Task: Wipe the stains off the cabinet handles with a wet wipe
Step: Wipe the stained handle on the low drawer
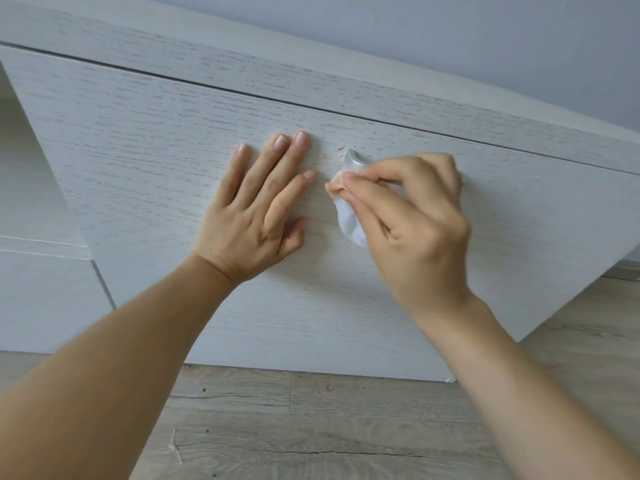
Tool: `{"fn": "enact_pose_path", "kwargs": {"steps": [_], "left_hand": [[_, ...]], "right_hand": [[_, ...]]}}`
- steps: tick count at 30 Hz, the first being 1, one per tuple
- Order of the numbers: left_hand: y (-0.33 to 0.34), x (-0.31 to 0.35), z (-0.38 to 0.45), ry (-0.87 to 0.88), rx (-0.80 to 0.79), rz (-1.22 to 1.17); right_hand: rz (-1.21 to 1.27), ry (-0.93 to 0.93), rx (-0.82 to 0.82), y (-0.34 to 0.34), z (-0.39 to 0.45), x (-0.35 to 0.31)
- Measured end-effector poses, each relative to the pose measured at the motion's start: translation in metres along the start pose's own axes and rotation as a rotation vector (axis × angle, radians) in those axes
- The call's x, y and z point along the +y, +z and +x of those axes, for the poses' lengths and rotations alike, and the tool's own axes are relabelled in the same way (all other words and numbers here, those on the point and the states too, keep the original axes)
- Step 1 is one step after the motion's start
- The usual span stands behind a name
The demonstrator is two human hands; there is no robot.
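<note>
Projecting from the cabinet door (pixel 145 161) at upper centre of the frame, the handle (pixel 354 158) ran rightward and disappeared beneath the right hand (pixel 420 216). That hand pinched the wet wipe (pixel 348 216) against the handle's lower left end. Reddish stains (pixel 341 148) lay just upper left of the handle. The left hand (pixel 258 206), fingers straight, pressed flat on the door, just left of the handle.
</note>
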State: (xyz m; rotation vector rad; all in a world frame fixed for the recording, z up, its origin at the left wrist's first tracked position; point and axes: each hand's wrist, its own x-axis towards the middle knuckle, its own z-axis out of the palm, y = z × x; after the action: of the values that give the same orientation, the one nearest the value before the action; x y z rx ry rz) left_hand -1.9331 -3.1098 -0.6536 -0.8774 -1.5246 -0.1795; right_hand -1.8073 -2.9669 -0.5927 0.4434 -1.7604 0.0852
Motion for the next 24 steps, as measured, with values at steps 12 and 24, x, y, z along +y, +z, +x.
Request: {"fn": "enact_pose_path", "kwargs": {"steps": [12,24], "left_hand": [[-0.045,-0.019,-0.043,0.077,-0.269,-0.107],[-0.142,-0.057,-0.042,-0.011,-0.754,0.069]], "right_hand": [[-0.144,0.026,0.007,0.012,-0.026,-0.024],[0.366,0.28,-0.074,0.042,0.01,-0.059]]}}
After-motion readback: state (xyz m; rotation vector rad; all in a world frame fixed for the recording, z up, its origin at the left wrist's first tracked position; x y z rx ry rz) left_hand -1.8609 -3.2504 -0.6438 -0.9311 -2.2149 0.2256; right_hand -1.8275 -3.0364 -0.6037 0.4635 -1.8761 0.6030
